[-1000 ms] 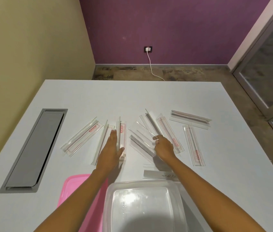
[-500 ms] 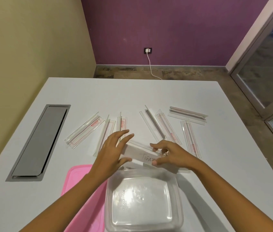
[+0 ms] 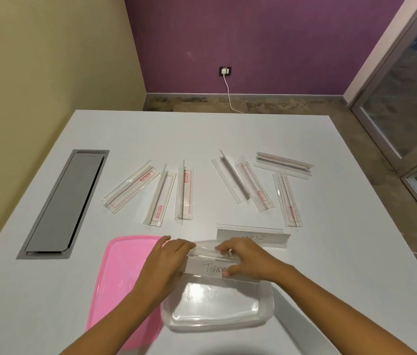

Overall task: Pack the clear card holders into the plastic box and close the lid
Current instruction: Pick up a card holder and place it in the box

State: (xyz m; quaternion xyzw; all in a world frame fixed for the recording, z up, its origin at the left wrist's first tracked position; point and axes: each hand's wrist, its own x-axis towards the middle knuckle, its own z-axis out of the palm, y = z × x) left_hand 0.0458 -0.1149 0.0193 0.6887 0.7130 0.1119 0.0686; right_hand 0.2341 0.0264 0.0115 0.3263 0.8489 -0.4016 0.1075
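Since half a second ago, both hands have carried the card holder (image 3: 208, 262) marked "TIGER" back over the plastic box's (image 3: 217, 307) far rim. The left hand (image 3: 166, 262) and right hand (image 3: 247, 260) pinch its ends. Another holder (image 3: 252, 238) behind seems to read "ZEBRA", upside down.

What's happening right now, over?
Both hands, left and right, gripping TIGER holder over open box. Pink lid off. Nothing blocking.

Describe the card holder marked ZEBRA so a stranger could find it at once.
Start at the clear plastic box at the near edge of the white table. Just beyond its far right corner lies the ZEBRA holder, crosswise on the table. Unlike the red-printed holders fanned out farther back, it carries a white card with handwriting, seen upside down.
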